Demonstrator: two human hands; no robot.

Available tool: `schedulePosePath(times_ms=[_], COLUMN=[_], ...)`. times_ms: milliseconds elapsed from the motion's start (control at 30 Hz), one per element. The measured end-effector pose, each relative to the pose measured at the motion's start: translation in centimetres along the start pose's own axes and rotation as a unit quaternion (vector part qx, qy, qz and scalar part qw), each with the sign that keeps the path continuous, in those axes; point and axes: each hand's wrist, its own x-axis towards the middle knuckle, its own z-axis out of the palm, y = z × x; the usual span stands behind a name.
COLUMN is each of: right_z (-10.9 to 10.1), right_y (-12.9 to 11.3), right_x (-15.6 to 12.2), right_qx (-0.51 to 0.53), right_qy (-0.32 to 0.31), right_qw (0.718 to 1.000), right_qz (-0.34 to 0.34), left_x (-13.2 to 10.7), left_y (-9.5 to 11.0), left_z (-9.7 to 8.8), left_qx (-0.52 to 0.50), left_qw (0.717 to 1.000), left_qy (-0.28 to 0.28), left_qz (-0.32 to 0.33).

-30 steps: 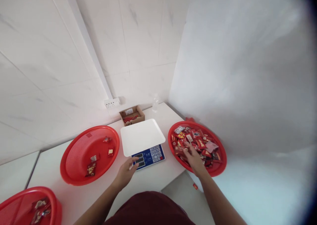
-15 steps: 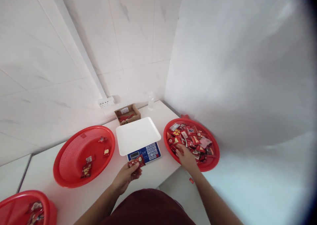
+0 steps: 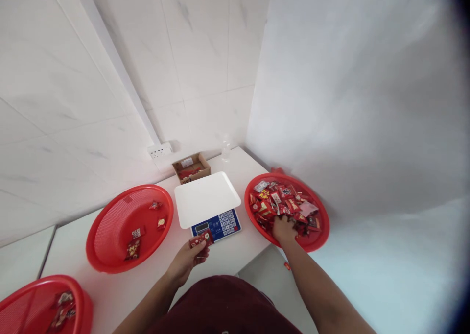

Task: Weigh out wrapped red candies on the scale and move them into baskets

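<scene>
My left hand (image 3: 188, 260) is closed on a red candy packet (image 3: 202, 240), held just in front of the keypad of a digital scale (image 3: 220, 225). The scale's white weighing tray (image 3: 207, 198) has nothing on it. On the right, my right hand (image 3: 284, 230) reaches into a red plastic basket (image 3: 323, 236) heaped with small wrapped packets (image 3: 286, 192), mostly red. Its fingers dip among the packets and are hidden there, so their grip does not show.
Left of the scale, a red basket (image 3: 96, 246) holds a few packets; another red basket (image 3: 86, 304) stands at the lower left. Behind the scale are an open cardboard box (image 3: 201, 162) and a clear bottle (image 3: 225, 150). A wall socket (image 3: 160, 150) is above the table.
My right hand has pushed deeper into the right basket, its fingers sinking among the packets. The left hand still holds its packet by the scale. The view has shifted slightly.
</scene>
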Motion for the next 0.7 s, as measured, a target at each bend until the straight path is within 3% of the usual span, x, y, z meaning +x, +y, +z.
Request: schedulePosePath(times_ms=[267, 400, 533, 700], right_z=[-2.1, -2.9, -1.5, 0.4], right_y=[3.7, 5.1, 4.0, 1.4], right_x=[1.3, 1.8, 1.6, 1.7], right_qx=[0.133, 0.145, 0.109, 0.047], right_qy=[0.048, 0.022, -0.028, -0.026], right_qw=[0.988, 0.987, 0.990, 0.998], right_qz=[-0.058, -0.066, -0.080, -0.031], left_x=[-0.2, -0.2, 0.0, -0.1], left_y=[-0.6, -0.8, -0.8, -0.8], left_z=[-0.9, -1.3, -0.8, 0.0], left_qx=[0.007, 0.008, 0.009, 0.012], left_qw=[1.000, 1.000, 1.000, 1.000], left_qy=[-0.002, 0.008, 0.005, -0.008], left_qz=[-0.013, -0.023, -0.028, -0.023])
